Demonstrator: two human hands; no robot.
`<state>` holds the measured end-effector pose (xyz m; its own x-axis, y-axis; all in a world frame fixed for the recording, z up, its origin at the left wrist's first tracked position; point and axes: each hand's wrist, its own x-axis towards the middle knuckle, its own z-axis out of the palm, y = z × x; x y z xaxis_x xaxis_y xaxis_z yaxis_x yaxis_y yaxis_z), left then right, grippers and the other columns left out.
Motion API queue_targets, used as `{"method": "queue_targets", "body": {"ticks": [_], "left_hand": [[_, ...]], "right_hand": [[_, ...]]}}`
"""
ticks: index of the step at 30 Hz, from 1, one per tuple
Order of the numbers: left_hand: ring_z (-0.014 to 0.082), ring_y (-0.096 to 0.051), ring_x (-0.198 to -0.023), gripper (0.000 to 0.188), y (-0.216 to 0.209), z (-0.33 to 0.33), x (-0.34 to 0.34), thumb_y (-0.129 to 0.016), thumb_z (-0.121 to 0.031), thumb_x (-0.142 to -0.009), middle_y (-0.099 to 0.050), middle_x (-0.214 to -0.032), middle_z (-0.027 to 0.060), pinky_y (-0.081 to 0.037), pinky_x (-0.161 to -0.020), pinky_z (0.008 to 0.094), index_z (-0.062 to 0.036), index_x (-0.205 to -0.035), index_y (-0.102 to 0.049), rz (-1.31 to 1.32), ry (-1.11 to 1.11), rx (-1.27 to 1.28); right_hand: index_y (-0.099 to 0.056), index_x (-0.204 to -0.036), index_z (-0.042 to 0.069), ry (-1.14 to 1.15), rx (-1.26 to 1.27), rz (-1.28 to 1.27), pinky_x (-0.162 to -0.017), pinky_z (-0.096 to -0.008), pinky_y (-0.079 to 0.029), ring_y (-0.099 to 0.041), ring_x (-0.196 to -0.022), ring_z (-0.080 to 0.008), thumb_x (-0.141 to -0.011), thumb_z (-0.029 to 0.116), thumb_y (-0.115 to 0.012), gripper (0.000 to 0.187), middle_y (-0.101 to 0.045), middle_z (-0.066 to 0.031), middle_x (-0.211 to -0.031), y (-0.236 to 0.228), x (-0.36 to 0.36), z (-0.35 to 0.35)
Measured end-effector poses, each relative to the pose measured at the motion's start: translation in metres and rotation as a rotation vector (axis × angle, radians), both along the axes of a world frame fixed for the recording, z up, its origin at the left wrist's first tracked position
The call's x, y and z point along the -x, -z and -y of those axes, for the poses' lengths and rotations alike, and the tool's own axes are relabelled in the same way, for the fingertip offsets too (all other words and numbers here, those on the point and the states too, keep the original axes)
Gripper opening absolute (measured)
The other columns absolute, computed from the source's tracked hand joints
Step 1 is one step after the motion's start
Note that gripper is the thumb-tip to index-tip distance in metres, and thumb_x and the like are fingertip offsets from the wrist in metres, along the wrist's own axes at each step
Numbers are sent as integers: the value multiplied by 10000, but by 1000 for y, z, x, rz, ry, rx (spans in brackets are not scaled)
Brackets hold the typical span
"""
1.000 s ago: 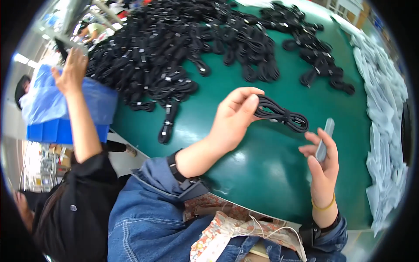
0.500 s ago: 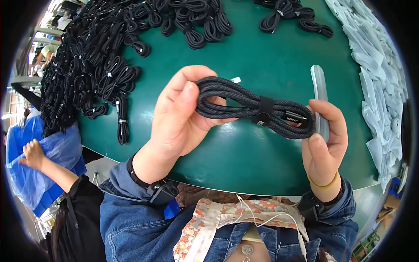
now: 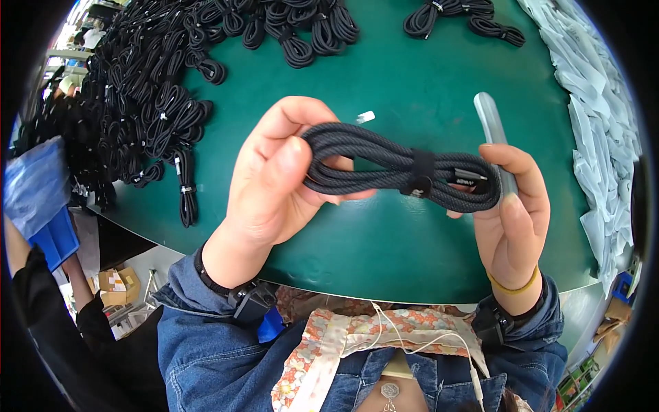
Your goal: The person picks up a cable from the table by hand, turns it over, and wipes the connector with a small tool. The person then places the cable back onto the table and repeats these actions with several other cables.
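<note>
A black braided cable (image 3: 374, 161), coiled in a long bundle, is stretched level between my hands above the table. A black strap (image 3: 422, 170) wraps its middle, and a plug end shows near the right loop. My left hand (image 3: 274, 172) grips the left loop between thumb and fingers. My right hand (image 3: 515, 206) pinches the right end with thumb and fingertips. Behind that end, a pale grey strip with a rounded tip (image 3: 489, 118) stands up against my right fingers; its lower part is hidden, so whether I hold it too is unclear.
Piled coiled black cables (image 3: 147, 82) cover the green table's (image 3: 398, 254) far left, with others at the back. One bundle (image 3: 186, 189) lies left of my hand. A small white piece (image 3: 365, 117) lies beyond the cable. Translucent bags (image 3: 587, 110) line the right edge. A co-worker's blue bin (image 3: 56, 240) is at left.
My hands have shifted slightly left, and the cable bundle has turned a little. At left, the co-worker has moved with the blue bin and plastic bag, bringing a cardboard box into sight.
</note>
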<state>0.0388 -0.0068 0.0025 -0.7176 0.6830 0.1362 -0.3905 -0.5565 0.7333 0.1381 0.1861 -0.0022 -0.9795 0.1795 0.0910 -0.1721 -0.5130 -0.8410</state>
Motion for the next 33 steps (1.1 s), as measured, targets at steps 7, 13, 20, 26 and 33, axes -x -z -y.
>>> {"method": "queue_targets", "body": {"ticks": [7, 13, 20, 26, 33], "left_hand": [[144, -499, -656, 249, -6, 17, 31, -457, -248, -838, -485, -810, 74, -439, -663, 293, -3, -881, -480, -588, -168, 514], [213, -524, -797, 208, 4, 35, 67, -552, -206, -752, -515, -909, 80, -401, -703, 345, -33, -867, -545, -1216, -723, 1182], [279, -433, -971, 320, 18, 65, 93, -539, -221, -729, -451, -1057, 96, -322, -803, 474, -80, -1012, -495, -1359, -1027, 1827], [316, -402, -996, 382, 25, 84, 109, -506, -123, -698, -450, -1060, 93, -296, -812, 493, -137, -1078, -471, -1246, -925, 2157], [305, -418, -959, 401, 8, 78, 112, -496, -80, -682, -468, -1028, 76, -311, -777, 457, -152, -1076, -482, -1136, -688, 2066]], "right_hand": [[-461, -1015, -26, -456, -543, 78, -548, -238, -437, -545, -647, -158, -743, 68, -513, 293, -546, -110, -787, -6, 3, -8], [-444, -1037, -19, -580, -845, -148, -528, -226, -436, -548, -620, -155, -770, 121, -506, 308, -542, -120, -781, 6, 1, -3], [-409, -1116, 1, 313, 182, 156, -720, -278, -419, -554, -814, -206, -851, 147, -382, 304, -534, -155, -989, -22, 12, 7], [-375, -1143, -17, -12, -25, 99, -768, -292, -394, -538, -855, -199, -865, 196, -345, 352, -507, -173, -1039, -11, 6, 3], [-404, -1119, 2, -72, -17, 101, -757, -299, -395, -548, -835, -199, -859, 147, -348, 303, -529, -144, -1008, -11, 7, 4]]}}
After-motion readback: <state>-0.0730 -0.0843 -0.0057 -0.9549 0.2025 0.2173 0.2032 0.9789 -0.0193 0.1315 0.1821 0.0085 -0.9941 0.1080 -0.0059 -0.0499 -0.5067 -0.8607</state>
